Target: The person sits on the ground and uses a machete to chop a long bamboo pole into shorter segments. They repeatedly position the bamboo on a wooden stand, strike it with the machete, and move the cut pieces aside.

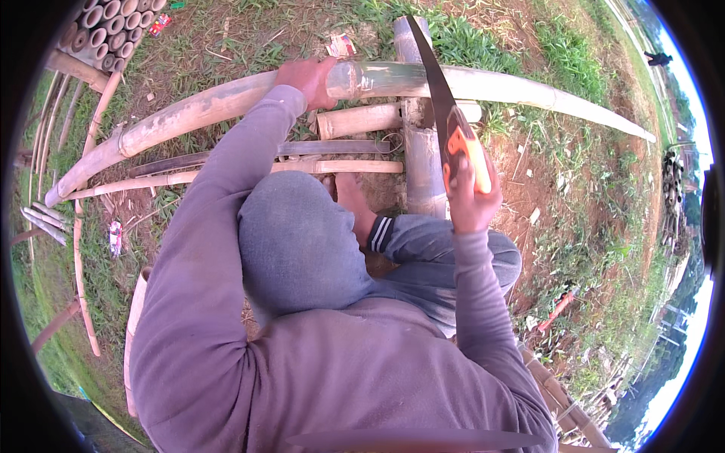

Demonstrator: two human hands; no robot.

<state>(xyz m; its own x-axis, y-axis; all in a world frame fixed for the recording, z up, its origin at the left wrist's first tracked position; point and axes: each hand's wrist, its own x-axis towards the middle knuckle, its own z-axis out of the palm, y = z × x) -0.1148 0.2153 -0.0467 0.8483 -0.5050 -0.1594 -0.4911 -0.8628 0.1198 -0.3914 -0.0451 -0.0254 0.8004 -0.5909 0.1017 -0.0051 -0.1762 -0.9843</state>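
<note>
A long bamboo pole (pixel 521 86) lies crosswise ahead of me, resting over a thicker bamboo piece (pixel 427 170) that runs away from me. My left hand (pixel 308 81) grips the pole left of that support. My right hand (pixel 474 187) is closed round the orange and black handle of a hand saw (pixel 438 83). The dark blade points up and away, passing across the pole just right of the support; whether its teeth touch the bamboo I cannot tell. A short cut bamboo piece (pixel 361 121) lies just nearer than the pole, against the support.
Bamboo strips (pixel 347 166) lie between the pole and my bare foot (pixel 353 198). Stacked bamboo ends (pixel 106 30) stand at the far left, beside thin poles (pixel 84 249). On the right, a red-orange object (pixel 557 309) lies in the grass. Litter (pixel 341 45) is scattered about.
</note>
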